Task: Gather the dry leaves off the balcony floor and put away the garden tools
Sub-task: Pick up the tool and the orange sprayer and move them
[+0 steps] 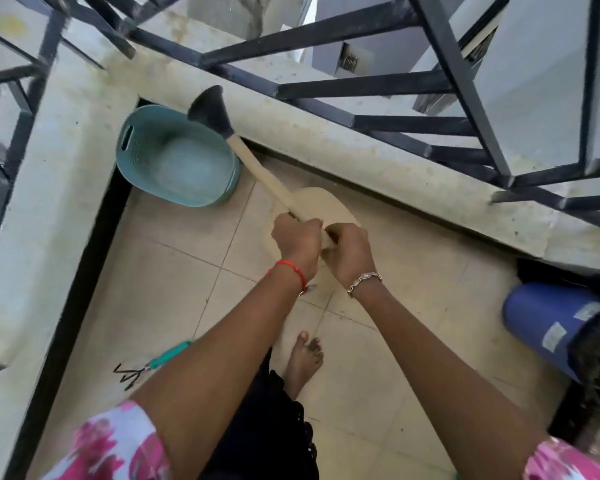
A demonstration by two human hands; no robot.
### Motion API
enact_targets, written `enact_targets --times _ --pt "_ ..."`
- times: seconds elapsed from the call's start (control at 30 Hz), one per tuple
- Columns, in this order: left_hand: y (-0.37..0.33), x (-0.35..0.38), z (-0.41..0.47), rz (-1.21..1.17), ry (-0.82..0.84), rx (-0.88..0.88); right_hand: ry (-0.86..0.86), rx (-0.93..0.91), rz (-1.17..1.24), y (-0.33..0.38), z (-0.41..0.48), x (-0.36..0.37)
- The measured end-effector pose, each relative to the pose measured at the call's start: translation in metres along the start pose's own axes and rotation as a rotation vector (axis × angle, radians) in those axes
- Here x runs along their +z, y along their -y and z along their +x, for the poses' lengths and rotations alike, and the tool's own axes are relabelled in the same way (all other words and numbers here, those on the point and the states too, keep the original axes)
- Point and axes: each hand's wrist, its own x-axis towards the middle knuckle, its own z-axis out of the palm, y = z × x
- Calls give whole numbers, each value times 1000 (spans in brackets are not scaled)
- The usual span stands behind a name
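2 sets of curled fingers, left hand (pixel 297 242) and right hand (pixel 349 252), grip the beige plastic long-spouted watering can (pixel 317 202), whose black rose (pixel 210 107) reaches past the fingertips near a teal oval plastic basket (pixel 142 150). Swung carelessly, that spout could strike the concrete ledge (pixel 361 161) (or tip the basket). Fingers hide the can's handle; no leaves show.

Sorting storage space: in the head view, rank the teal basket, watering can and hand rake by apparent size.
1. watering can, spout included; nearer the camera, so unsure.
2. teal basket, close to it.
3. hand rake, smallest, partly hidden.
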Motion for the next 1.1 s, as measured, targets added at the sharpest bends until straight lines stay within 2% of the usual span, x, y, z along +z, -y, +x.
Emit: enact_targets --times 0.1,0.27,0.4,0.47,0.57,0.63,0.67,0.73,0.8,1.0,1.1 --pt "5 -6 -4 130 -48 67 60 -12 102 2 -11 2" --pt "14 -37 -14 291 -15 179 224 -38 132 0 -28 4" --pt "23 -72 -26 439 -13 276 118 -107 124 0 -38 0" --pt "28 -87 -30 529 8 333 20 -249 47 5 -41 -4" --pt "32 -107 -29 698 80 452 -145 -609 -196 18 -41 -8" --pt "29 -117 -22 817 138 545 -154 -829 -327 27 -33 -10" --pt "26 -120 -17 879 175 585 -88 -873 -381 33 -29 -10" --pt "14 -121 -4 986 249 652 99 -802 -504 44 -20 -10" --pt "0 -117 8 1074 307 703 185 -711 -674 48 -9 -7" --pt "-45 -93 28 1268 459 827 174 -634 -816 46 11 -11" --pt "-63 -77 36 1302 494 872 98 -568 -771 43 26 -16"
